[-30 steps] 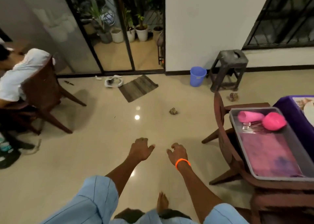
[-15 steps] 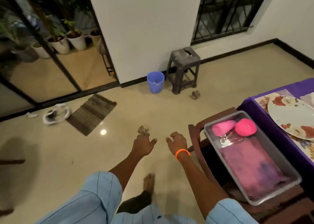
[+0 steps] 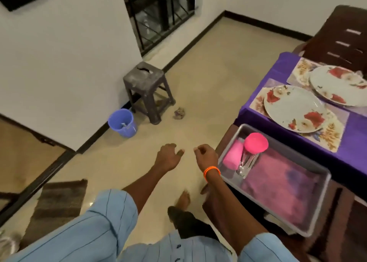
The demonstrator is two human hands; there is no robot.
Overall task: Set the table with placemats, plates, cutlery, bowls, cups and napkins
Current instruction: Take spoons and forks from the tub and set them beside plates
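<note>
A grey plastic bin [image 3: 309, 158] rests on a dark wooden chair at the right. Inside it lie a pink cup [image 3: 232, 157] on its side, a pink bowl [image 3: 256, 142], shiny cutlery [image 3: 247, 163] and folded purple-pink napkins [image 3: 282, 184]. Beyond it, the table with a purple cloth [image 3: 355, 142] carries two floral placemats, each with a white flowered plate, the nearer plate [image 3: 294, 107] and the farther plate [image 3: 337, 83]. My left hand [image 3: 167, 157] and my right hand [image 3: 205, 156] hang over the floor just left of the bin, fingers loosely curled, holding nothing.
A grey plastic stool [image 3: 148, 90] and a blue bucket [image 3: 122, 125] stand by the white wall. A crumpled scrap [image 3: 179, 112] lies on the tiled floor. A striped doormat [image 3: 57, 204] lies at lower left. A second dark chair [image 3: 345, 39] stands behind the table.
The view has swung right and I have stepped nearer the table. The bin, plates and placemats have come further into sight. Both hands stay empty in front of me.
</note>
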